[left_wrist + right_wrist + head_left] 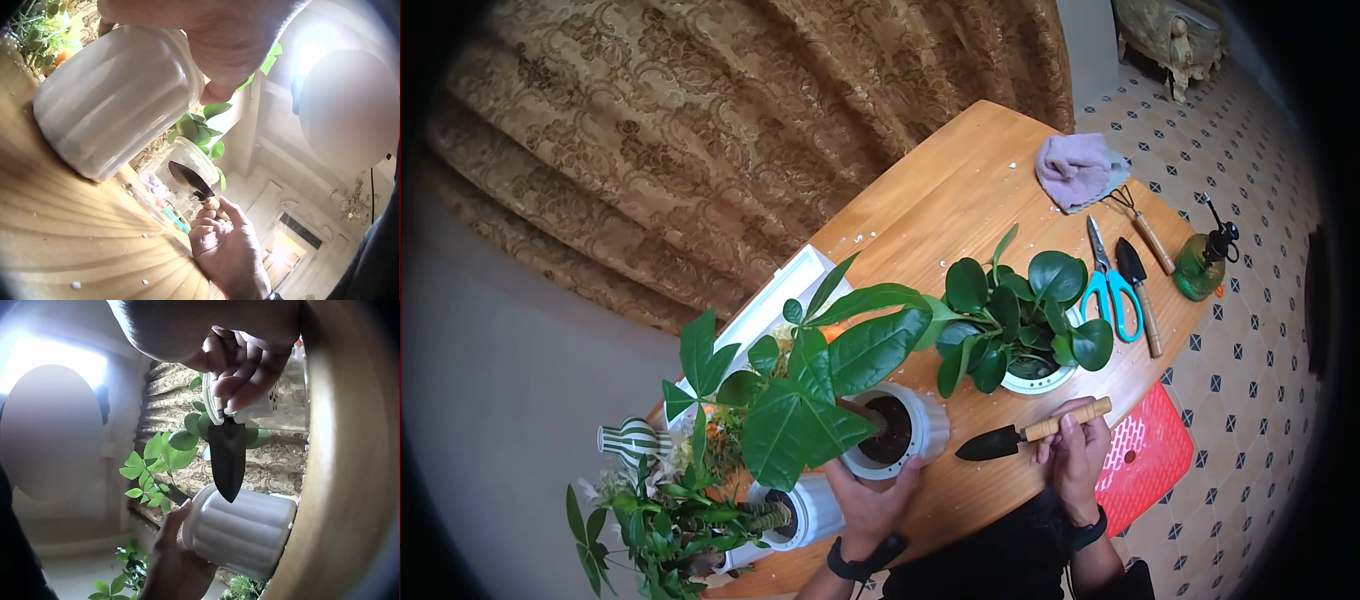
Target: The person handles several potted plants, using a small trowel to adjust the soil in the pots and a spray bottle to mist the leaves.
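Observation:
In the head view my left hand (872, 512) holds a white ribbed flowerpot (933, 430), thumb and fingers spread around its near rim. Dark soil (887, 430) fills the pot, and a plant with broad glossy leaves (805, 420) grows from it on a thick stem. My right hand (1077, 455) grips the wooden handle of a small hand trowel (992, 442). Its dark pointed blade points left, toward that pot. The right wrist view shows the blade (227, 459) hanging down in front of the pot (244, 531).
A round-leaved potted plant (1025, 330) stands behind the trowel. Right of it lie teal-handled scissors (1110, 295), another trowel (1140, 290), a hand rake (1150, 235), a cloth (1080, 170) and a green spray bottle (1198, 268). Another white pot (818, 512) sits left; a red stool (1150, 445) is below.

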Demonstrator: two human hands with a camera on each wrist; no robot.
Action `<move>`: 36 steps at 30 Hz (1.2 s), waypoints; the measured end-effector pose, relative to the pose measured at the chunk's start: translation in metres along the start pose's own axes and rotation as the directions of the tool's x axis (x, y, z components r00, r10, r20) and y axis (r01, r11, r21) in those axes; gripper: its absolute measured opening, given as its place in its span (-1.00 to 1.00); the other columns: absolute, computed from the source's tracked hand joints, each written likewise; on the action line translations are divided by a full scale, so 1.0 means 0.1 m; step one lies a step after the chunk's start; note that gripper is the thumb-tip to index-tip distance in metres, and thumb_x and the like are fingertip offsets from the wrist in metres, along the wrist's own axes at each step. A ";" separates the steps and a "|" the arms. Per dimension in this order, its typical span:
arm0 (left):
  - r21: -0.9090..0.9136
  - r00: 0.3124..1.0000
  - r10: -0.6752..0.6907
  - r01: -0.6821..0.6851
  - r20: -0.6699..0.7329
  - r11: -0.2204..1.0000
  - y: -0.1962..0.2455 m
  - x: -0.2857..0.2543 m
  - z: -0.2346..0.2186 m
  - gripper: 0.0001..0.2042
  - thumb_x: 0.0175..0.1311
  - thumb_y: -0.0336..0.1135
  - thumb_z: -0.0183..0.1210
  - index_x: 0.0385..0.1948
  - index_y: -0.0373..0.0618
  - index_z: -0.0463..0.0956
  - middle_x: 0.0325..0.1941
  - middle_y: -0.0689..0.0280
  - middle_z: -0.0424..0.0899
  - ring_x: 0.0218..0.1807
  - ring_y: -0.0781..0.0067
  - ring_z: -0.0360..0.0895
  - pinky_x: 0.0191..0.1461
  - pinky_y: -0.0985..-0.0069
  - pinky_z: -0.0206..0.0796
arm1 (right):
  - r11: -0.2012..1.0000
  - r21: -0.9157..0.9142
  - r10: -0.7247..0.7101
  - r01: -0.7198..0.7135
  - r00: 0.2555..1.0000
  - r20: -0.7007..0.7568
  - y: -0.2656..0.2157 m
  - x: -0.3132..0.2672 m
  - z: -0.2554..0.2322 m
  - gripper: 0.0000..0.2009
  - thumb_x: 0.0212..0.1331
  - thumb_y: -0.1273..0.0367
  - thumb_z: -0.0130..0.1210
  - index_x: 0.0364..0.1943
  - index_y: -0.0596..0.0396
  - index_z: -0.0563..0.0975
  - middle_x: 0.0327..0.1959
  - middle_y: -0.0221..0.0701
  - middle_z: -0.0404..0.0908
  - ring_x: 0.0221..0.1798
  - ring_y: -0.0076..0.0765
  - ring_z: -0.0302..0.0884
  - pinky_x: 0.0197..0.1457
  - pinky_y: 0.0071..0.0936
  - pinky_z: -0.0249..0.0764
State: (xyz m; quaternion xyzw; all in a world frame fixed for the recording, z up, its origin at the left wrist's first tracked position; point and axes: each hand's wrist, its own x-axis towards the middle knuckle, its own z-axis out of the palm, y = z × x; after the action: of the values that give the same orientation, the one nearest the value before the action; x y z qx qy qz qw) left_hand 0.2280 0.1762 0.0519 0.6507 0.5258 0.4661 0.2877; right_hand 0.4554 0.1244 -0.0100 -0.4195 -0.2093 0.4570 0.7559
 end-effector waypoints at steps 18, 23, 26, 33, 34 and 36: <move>0.094 0.995 0.096 -0.098 0.020 0.991 -0.06 0.05 -0.06 0.03 0.05 -0.35 0.48 0.53 -0.32 -0.07 0.49 -0.01 0.17 0.50 0.12 0.23 0.57 0.24 0.09 | 0.999 -0.032 -0.035 0.034 0.999 -0.039 0.09 0.00 -0.02 -0.77 0.58 0.23 -0.03 -0.08 0.14 0.37 -0.52 -0.36 0.48 -0.63 -0.51 0.40 -0.50 -0.49 0.48; 0.085 0.990 0.131 -0.135 0.041 0.987 -0.03 0.09 -0.10 0.03 0.00 -0.39 0.51 0.51 -0.31 -0.03 0.46 0.00 0.21 0.47 0.15 0.27 0.55 0.23 0.13 | 0.997 -0.016 -0.070 0.069 0.995 -0.064 0.13 0.03 -0.04 -0.77 0.57 0.22 -0.05 -0.13 0.11 0.38 -0.56 -0.38 0.46 -0.69 -0.53 0.35 -0.58 -0.52 0.44; 0.036 0.985 0.171 -0.173 0.031 0.984 0.09 0.07 -0.15 0.06 -0.04 -0.36 0.55 0.51 -0.31 -0.02 0.46 -0.02 0.21 0.47 0.08 0.29 0.53 0.20 0.15 | 0.997 -0.031 -0.077 0.075 0.992 -0.099 0.12 0.05 -0.02 -0.76 0.57 0.20 -0.06 -0.17 0.09 0.38 -0.59 -0.41 0.46 -0.71 -0.56 0.35 -0.63 -0.54 0.41; 0.142 0.805 0.593 -0.584 -0.030 0.799 0.36 -0.22 -0.15 -0.02 -0.08 -0.28 0.59 0.41 -0.34 0.16 0.40 -0.13 0.32 0.43 -0.15 0.33 0.51 0.08 0.20 | 0.996 -0.032 -0.092 0.089 0.989 -0.116 0.00 0.04 0.06 -0.73 0.56 0.14 -0.04 -0.20 0.02 0.38 -0.58 -0.49 0.40 -0.69 -0.58 0.32 -0.65 -0.58 0.38; 0.032 0.774 0.632 -0.633 0.031 0.774 0.38 -0.26 -0.07 -0.06 -0.08 -0.27 0.59 0.38 -0.35 0.22 0.38 -0.14 0.34 0.43 -0.16 0.33 0.50 0.06 0.20 | 0.996 -0.038 -0.088 0.084 0.986 -0.144 -0.03 0.03 0.05 -0.73 0.56 0.13 -0.04 -0.20 0.02 0.38 -0.58 -0.49 0.41 -0.69 -0.58 0.32 -0.64 -0.58 0.37; -0.145 0.757 0.644 -0.629 0.111 0.764 0.44 -0.33 0.09 -0.15 -0.01 -0.25 0.57 0.33 -0.37 0.29 0.37 -0.14 0.36 0.44 -0.18 0.32 0.51 0.07 0.20 | 0.994 -0.066 -0.102 0.089 0.970 -0.223 -0.13 -0.02 -0.01 -0.73 0.55 0.13 -0.03 -0.19 0.02 0.39 -0.57 -0.49 0.42 -0.69 -0.57 0.33 -0.64 -0.60 0.33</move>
State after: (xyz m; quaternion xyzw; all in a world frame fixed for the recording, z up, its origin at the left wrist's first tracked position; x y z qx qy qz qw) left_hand 0.2540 0.1337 0.0768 0.8095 0.2256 0.5099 0.1837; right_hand 0.4613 0.1194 0.0002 -0.4790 -0.1547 0.3634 0.7840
